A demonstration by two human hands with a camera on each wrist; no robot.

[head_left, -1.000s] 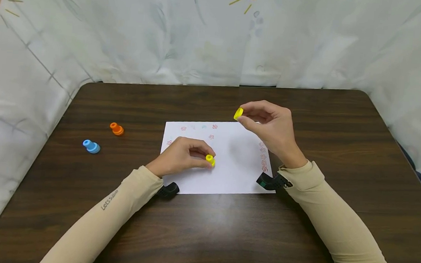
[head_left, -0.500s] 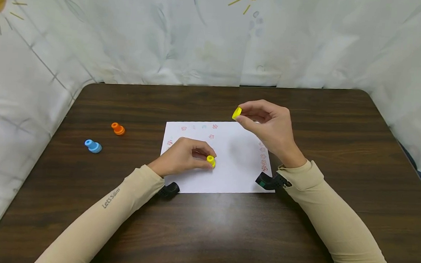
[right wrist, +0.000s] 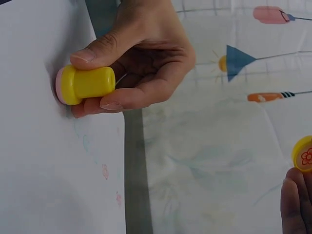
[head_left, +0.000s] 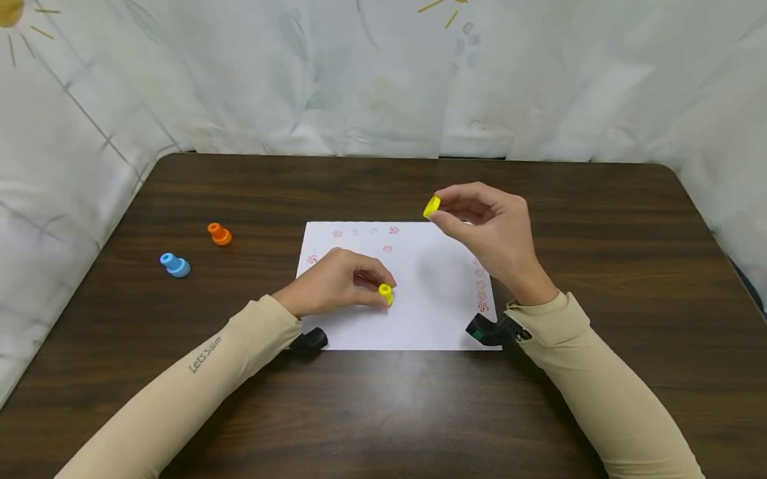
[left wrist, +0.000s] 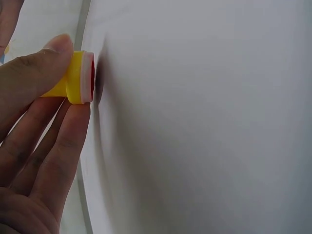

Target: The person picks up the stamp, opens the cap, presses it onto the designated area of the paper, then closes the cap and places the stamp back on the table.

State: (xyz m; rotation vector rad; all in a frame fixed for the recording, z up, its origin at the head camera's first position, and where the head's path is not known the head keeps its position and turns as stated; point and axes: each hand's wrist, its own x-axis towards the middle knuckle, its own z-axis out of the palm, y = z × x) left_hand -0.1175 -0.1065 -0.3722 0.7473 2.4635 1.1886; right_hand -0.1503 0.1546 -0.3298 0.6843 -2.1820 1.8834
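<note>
On a dark wooden table (head_left: pixel 411 432), a white sheet of paper (head_left: pixel 432 301) lies at centre. The left hand (head_left: pixel 337 284) pinches a yellow stamp (head_left: pixel 385 293) face-down against the paper's middle. Above the paper's far edge, the right hand (head_left: pixel 490 228) pinches the stamp's yellow cap (head_left: pixel 432 206). Blue (head_left: pixel 175 264) and orange (head_left: pixel 219 234) stamps stand well left of the paper.
</note>
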